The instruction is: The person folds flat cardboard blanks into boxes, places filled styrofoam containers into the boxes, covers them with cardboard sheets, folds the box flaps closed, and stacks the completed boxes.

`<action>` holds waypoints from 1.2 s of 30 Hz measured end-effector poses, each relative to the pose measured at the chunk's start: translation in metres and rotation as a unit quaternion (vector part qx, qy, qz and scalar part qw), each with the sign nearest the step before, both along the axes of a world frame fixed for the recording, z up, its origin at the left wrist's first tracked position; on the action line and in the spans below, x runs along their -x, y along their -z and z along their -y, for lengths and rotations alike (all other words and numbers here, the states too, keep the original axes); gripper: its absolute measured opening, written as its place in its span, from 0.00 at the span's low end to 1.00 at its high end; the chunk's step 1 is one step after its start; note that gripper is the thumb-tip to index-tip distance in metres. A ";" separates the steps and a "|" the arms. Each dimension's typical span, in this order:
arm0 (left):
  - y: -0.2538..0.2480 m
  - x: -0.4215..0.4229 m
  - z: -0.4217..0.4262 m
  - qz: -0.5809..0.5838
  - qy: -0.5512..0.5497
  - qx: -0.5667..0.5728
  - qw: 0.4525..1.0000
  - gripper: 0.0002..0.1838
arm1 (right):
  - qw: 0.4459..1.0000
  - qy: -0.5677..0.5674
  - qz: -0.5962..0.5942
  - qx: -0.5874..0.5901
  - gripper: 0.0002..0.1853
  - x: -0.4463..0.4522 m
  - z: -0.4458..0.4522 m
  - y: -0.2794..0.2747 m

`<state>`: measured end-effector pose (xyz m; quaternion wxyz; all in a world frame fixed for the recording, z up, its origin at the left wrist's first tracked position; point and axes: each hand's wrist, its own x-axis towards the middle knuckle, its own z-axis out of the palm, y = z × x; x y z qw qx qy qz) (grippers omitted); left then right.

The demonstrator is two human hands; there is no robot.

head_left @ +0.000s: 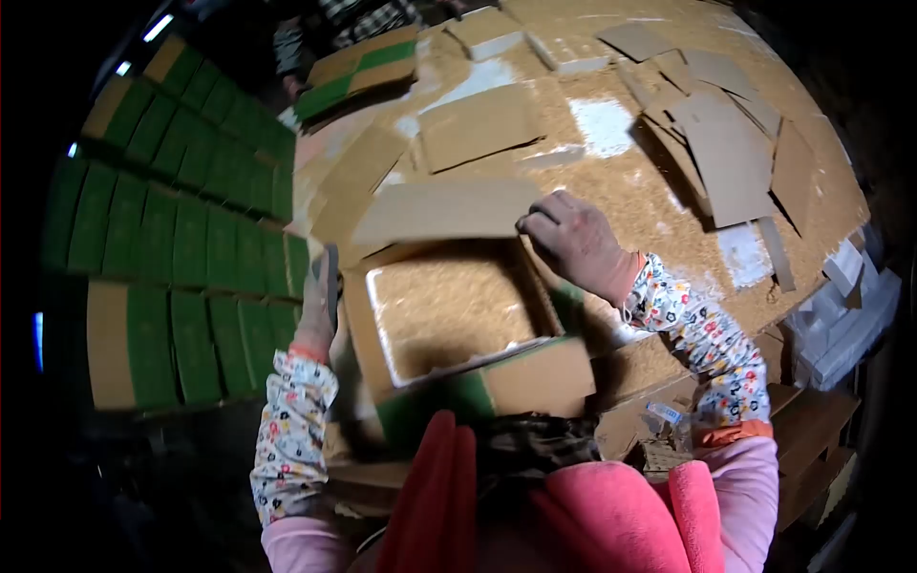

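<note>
1. Open cardboard box [535, 377], green and tan, sits at the near edge of the desk [659, 229], just in front of the person's body; its top is uncovered and a grainy, light-brown material [454, 310] lies inside, edged by a white liner [376, 315].
2. The far flap [439, 212] of the box stands folded outward, away from the body.
3. The right hand [581, 244] is at the far right corner, its fingers curled in beside the end of that flap; whether they pinch it cannot be told.
4. The left hand [318, 301] is at the left side of the box, seen edge-on with a grey strip [332, 277] along it; I cannot tell whether its fingers are spread or pressed together.
5. Beyond the box, brown grains and white patches cover the desk, with loose cardboard pieces [721, 158] heaped to the right.
6. Green-and-tan boxes [181, 234] are stacked in rows on the left.
7. At the far side, another person [368, 19] in checked clothing is near a green-and-tan carton [358, 72].
</note>
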<state>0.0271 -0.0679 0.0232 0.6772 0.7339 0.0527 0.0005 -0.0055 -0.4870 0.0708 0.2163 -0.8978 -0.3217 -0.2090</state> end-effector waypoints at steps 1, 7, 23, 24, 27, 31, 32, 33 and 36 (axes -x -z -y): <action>-0.034 -0.003 0.008 0.088 -0.044 -0.085 0.992 0.23 | 0.985 -0.097 -0.002 0.140 0.07 0.012 -0.028 -0.015; -0.092 0.095 0.089 0.099 0.319 -0.624 0.706 0.35 | 0.821 -0.186 -0.362 0.401 0.13 0.041 -0.081 0.030; -0.028 0.083 0.106 -0.019 0.405 -0.588 0.700 0.49 | 0.665 0.038 -0.606 -0.435 0.20 -0.020 0.028 0.041; -0.023 0.086 0.090 0.066 0.378 -0.507 0.772 0.43 | 0.637 0.024 -0.644 -0.423 0.21 -0.012 0.029 0.040; 0.011 0.076 0.027 0.099 0.116 -0.261 0.953 0.23 | 0.572 0.002 -0.705 -0.419 0.27 -0.003 0.030 0.045; 0.107 0.087 0.024 0.046 0.087 -0.260 0.961 0.16 | 0.801 0.031 -0.595 -0.057 0.46 -0.034 -0.026 0.135; 0.095 0.087 0.046 0.016 0.055 -0.193 0.979 0.17 | 0.821 0.045 -0.566 -0.063 0.47 -0.032 -0.036 0.123; 0.083 0.087 0.069 -0.010 0.019 -0.127 0.992 0.18 | 0.841 0.056 -0.533 -0.066 0.47 -0.028 -0.043 0.108; 0.043 0.093 0.064 -0.122 0.043 0.063 0.990 0.23 | 0.861 -0.006 -0.445 -0.247 0.40 0.015 -0.035 0.159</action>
